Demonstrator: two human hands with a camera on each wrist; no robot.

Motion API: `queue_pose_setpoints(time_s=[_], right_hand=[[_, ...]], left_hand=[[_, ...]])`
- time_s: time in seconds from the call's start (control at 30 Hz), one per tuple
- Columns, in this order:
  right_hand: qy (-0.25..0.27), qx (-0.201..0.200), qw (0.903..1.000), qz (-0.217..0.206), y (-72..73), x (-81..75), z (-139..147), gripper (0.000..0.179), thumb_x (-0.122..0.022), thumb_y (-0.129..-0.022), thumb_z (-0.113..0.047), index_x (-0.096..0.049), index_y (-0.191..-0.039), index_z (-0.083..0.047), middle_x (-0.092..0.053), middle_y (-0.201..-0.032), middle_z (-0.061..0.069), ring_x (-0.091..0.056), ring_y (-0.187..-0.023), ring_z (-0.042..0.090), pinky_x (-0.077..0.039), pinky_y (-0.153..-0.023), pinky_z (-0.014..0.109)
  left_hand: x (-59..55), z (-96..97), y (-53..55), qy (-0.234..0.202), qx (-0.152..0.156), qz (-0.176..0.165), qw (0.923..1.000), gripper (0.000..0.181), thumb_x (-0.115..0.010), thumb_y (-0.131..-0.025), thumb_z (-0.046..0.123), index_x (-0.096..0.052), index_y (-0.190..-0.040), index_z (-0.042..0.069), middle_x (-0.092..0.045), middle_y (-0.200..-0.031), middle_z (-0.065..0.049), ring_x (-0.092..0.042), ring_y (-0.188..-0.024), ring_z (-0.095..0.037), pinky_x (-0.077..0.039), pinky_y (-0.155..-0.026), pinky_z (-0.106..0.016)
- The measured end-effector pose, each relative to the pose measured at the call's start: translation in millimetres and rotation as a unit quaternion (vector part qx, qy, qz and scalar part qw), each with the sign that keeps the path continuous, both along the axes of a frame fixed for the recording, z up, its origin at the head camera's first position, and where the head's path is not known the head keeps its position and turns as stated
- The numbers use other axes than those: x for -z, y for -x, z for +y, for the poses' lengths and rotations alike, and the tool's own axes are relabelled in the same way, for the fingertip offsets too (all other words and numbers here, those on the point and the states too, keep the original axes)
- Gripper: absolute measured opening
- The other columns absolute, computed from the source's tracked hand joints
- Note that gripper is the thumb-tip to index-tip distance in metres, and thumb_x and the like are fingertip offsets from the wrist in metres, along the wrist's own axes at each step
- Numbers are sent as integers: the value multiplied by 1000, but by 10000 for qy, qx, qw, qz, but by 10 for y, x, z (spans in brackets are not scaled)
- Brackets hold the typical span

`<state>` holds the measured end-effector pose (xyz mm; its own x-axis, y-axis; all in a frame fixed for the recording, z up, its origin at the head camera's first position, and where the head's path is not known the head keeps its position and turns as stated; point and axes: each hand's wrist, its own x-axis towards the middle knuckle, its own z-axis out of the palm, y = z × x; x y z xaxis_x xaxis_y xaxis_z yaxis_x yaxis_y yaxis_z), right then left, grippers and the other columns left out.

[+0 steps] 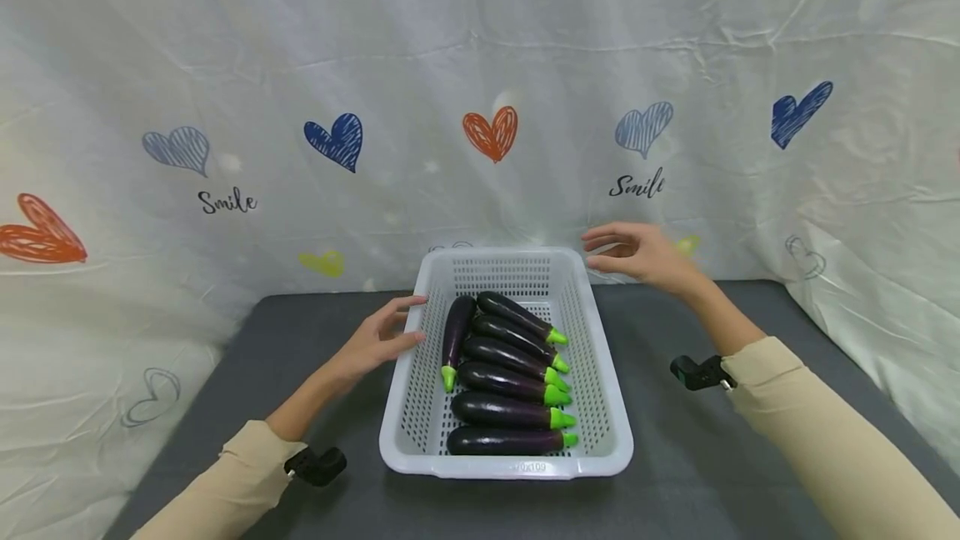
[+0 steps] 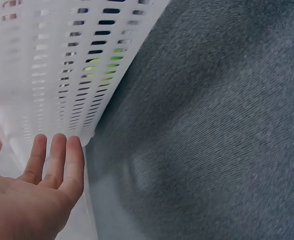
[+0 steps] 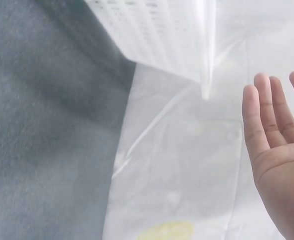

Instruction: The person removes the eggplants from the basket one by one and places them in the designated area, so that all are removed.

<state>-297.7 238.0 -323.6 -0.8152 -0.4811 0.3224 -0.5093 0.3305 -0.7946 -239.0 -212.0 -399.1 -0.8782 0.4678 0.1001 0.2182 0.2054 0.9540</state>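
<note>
A white plastic basket [image 1: 480, 466] with slotted walls holds several dark purple eggplants [image 1: 502, 380] with bright green stem ends. Most lie crosswise in a row, stems to the right; one eggplant [image 1: 457, 332] lies lengthwise along the left side, its stem toward the front. At the left rim is my left hand [image 1: 371, 348], fingers extended and loosely spread, fingertips right at the edge. In the left wrist view its fingers [image 2: 58, 155] overlap the basket's outer wall. My right hand [image 1: 645, 255] hovers off the far right corner, fingers straight, palm facing the basket, holding nothing.
The basket stands on a dark grey tabletop [image 1: 675, 440]. Close behind and at the sides hangs a pale curtain [image 1: 420, 40] printed with hearts and "Smile" lettering. Each sleeve has a small black device [image 1: 701, 372] at the wrist.
</note>
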Motion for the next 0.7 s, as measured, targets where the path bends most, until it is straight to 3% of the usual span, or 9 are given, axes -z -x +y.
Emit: queue_pose_setpoints(time_s=[0.23,0.7], right_hand=[[97,-191,9997,-87,61,26,-155,40,-74,-95,-5,-64,-133,1,-61,-130,26,-65,-110,35,-56,-85,34],[156,-236,9989,-381,110,27,-406,42,-75,-94,-8,-64,-134,-2,-63,-131,18,-65,-111,32,-55,-89,41]], left_hand=[[63,29,8,-44,-71,43,10000,60,-64,-102,13,-37,-156,13,-45,-142,-30,-63,-110,-44,-58,-80,-51],[120,72,29,224,-251,497,9982,58,-63,-102,13,-39,-154,9,-48,-137,-33,-66,-104,-45,-59,-73,-46]])
